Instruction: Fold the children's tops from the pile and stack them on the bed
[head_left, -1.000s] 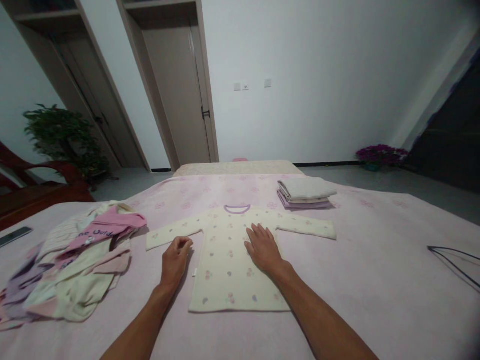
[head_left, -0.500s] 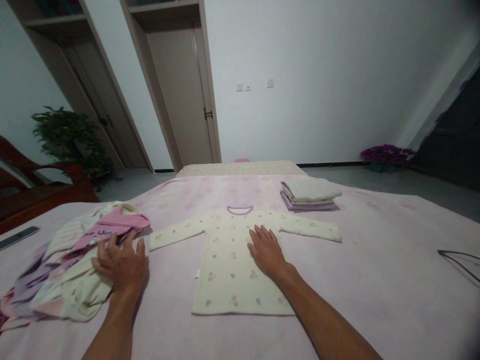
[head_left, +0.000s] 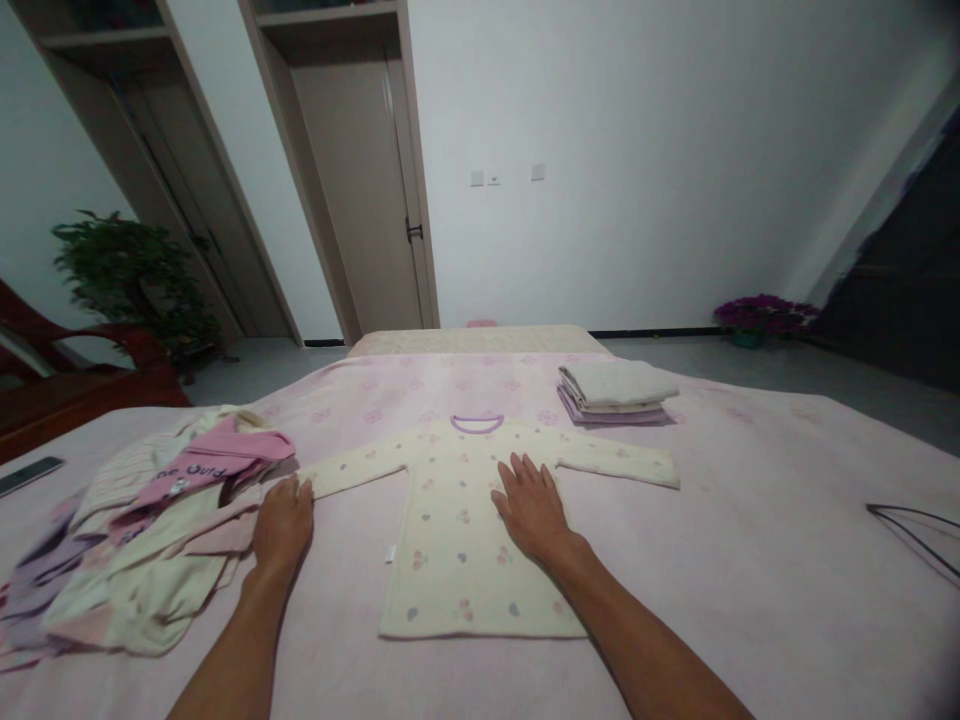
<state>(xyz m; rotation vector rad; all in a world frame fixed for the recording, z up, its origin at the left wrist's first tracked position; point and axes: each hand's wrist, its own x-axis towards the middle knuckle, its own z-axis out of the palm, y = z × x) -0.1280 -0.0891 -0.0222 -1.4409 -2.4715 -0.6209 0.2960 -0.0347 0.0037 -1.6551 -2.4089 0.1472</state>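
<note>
A cream long-sleeved child's shirt [head_left: 442, 540] with small printed motifs and a purple neckline lies spread flat, sleeves out to both sides. My right hand [head_left: 531, 508] rests flat on its upper body, fingers stretched out. At the cuff of the left-side sleeve is my left hand [head_left: 283, 525], its fingers bent and close together; what lies under the fingertips is hidden. Just left of that hand, a loose heap of clothes [head_left: 169, 570] spreads out, with a pink printed garment [head_left: 202, 462] on top and a pinkish cloth end reaching to the hand.
A folded stack of clothes [head_left: 616, 388] sits at the back right on the pink bedspread [head_left: 720, 590]. A phone [head_left: 28, 475] lies at the far left, and a thin dark cord [head_left: 911, 525] at the right. Beyond are a wooden chair [head_left: 142, 355] and potted plants.
My left hand has moved right, off the clothes heap to the sleeve's cuff, and its spread fingers have drawn together. My right hand stays on the shirt.
</note>
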